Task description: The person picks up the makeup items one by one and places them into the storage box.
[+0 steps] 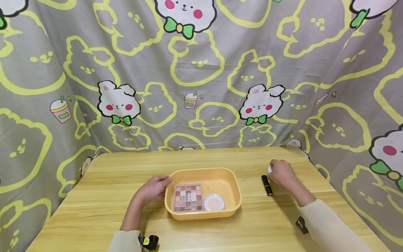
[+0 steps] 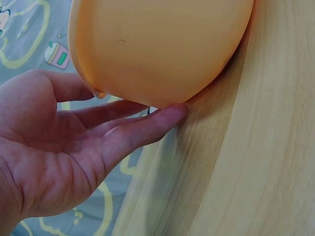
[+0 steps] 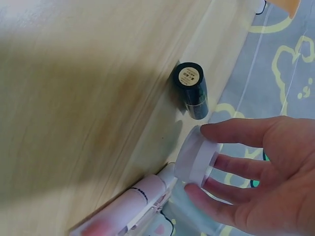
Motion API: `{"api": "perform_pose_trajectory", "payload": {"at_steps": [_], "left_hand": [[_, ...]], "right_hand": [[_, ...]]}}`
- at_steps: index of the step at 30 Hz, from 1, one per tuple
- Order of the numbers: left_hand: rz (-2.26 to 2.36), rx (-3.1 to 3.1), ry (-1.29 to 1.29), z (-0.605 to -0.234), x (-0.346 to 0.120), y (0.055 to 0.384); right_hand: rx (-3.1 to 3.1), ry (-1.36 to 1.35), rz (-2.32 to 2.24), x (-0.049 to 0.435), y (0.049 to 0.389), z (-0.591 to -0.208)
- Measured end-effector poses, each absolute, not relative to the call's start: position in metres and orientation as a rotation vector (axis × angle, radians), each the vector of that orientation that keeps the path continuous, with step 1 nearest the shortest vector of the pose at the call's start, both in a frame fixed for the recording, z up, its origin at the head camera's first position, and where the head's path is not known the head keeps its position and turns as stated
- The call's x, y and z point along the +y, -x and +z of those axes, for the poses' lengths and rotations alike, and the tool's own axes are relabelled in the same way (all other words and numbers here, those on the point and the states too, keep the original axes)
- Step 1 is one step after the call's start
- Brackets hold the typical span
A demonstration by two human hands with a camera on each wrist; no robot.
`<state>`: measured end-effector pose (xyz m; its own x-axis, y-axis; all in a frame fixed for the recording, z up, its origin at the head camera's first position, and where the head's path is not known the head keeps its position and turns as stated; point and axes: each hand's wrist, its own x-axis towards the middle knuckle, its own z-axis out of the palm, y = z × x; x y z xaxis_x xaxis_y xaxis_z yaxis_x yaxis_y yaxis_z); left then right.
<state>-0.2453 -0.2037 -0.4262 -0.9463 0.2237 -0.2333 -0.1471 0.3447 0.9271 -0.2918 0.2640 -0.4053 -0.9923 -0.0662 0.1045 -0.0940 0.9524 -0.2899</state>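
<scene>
At the left end of a yellow-orange plastic basket (image 1: 204, 215), my left hand (image 1: 152, 189) grips it, thumb at the rim and fingers against the outer end wall. Inside lie an eyeshadow palette (image 1: 188, 197), towards the left, and a round compact (image 1: 214, 202) beside it. To the right of the basket, my right hand (image 1: 283, 173) pinches a small white round jar-like piece (image 3: 194, 157) between thumb and fingers. A black lipstick-like tube (image 1: 267, 185) lies on the table near that hand. In the right wrist view a pink tube (image 3: 130, 209) lies beside the white piece; in the head view it is hidden.
The wooden table (image 1: 126, 168) carries all of these. A grey patterned curtain (image 1: 201, 70) hangs behind it and along both sides. A small black device (image 1: 149, 242) sits at the left wrist, another (image 1: 301, 225) at the right.
</scene>
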Motion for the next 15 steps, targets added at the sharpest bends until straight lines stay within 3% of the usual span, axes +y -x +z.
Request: {"api": "perform_pose_trajectory", "payload": {"at_steps": [15], "left_hand": [[1.631,2.289,-0.074,-0.427,-0.203,0.246]], "right_hand": [[-2.943,-0.178,0.528,0.247,0.290,-0.394]]}}
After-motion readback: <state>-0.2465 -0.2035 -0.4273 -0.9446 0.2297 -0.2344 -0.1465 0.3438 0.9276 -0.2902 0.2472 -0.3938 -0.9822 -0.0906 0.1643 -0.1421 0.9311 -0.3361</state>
